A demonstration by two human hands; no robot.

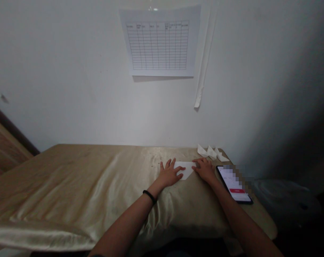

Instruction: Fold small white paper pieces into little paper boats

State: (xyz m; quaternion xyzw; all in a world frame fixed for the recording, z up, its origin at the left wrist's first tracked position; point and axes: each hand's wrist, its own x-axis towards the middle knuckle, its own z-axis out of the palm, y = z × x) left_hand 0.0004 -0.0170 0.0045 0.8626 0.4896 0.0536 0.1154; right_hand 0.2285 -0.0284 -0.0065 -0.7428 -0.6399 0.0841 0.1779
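Observation:
A small white piece of folded paper (188,170) lies flat on the cloth-covered table, its lower right side slanting. My left hand (170,173), with a black band at the wrist, rests over its left part, fingers spread and thumb touching the paper. At the right corner of the paper, my right hand (205,169) has its thumb and bent fingertips closed on the edge. Several small folded paper shapes (212,152) with pointed tips stand just beyond my right hand.
A phone (235,185) with a lit screen lies right of my right forearm. Shiny beige cloth (78,185) with wrinkles covers the table, which meets a pale wall (84,89). A printed table sheet (162,73) and a hanging white strip (200,89) are on the wall.

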